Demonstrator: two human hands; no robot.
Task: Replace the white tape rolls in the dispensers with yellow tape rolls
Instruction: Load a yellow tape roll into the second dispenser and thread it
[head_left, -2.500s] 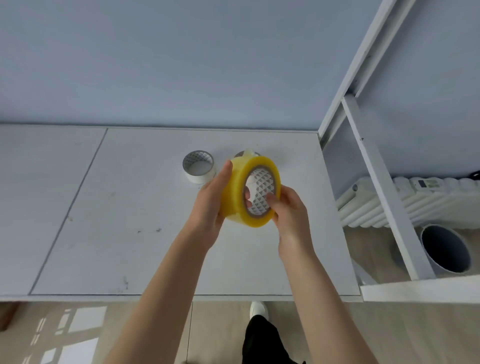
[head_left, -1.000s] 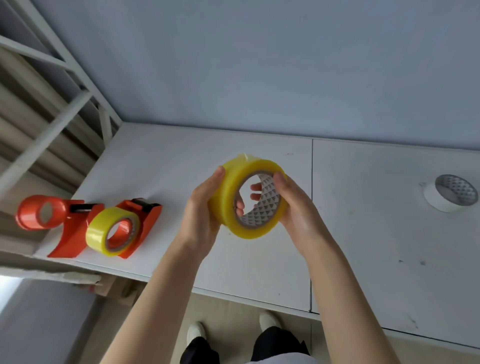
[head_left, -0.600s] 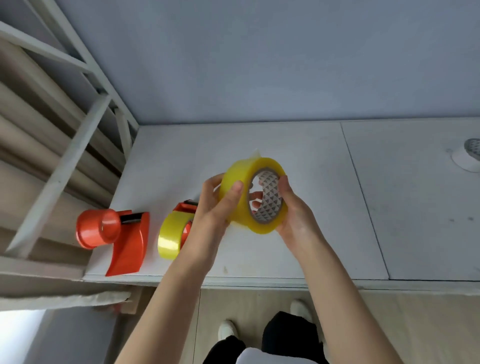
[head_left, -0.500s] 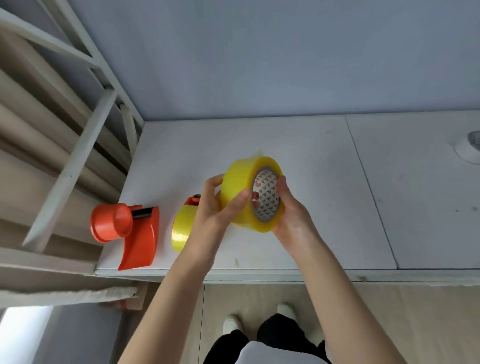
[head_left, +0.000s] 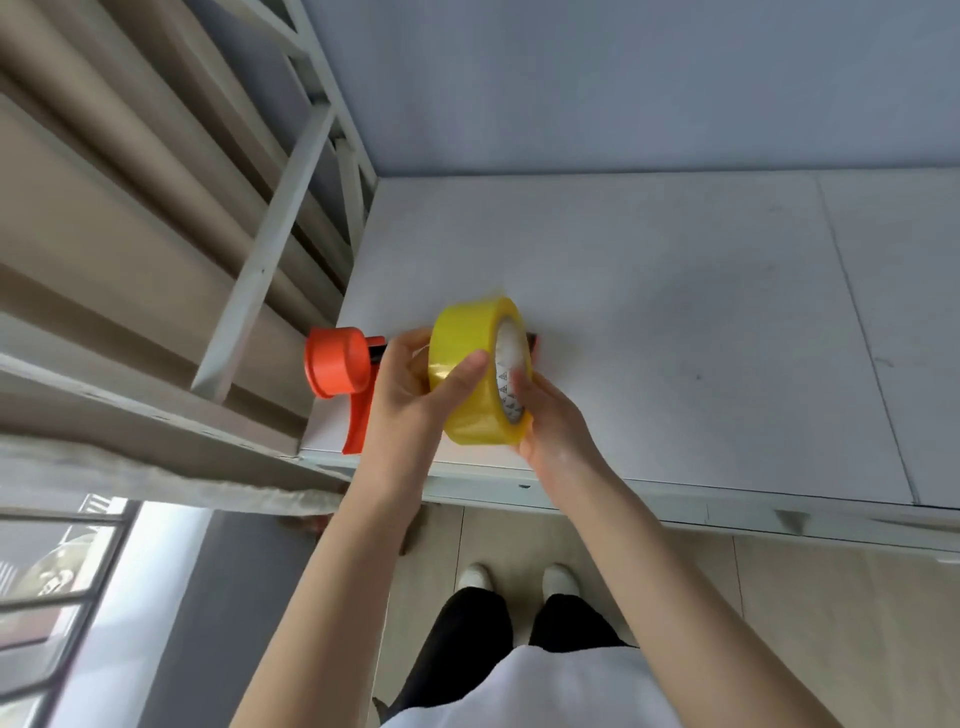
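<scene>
the left hand (head_left: 410, 387) and the yellow tape roll (head_left: 475, 371) cover most of the orange dispenser (head_left: 337, 366); only its round hub and a strip of body show at left. a sliver of something orange (head_left: 533, 340) peeks past the roll's far right edge, too hidden to identify.

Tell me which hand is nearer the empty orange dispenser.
Left. The left hand sits right beside the orange dispenser, overlapping its frame; the right hand is across the yellow tape roll, farther off.
</scene>
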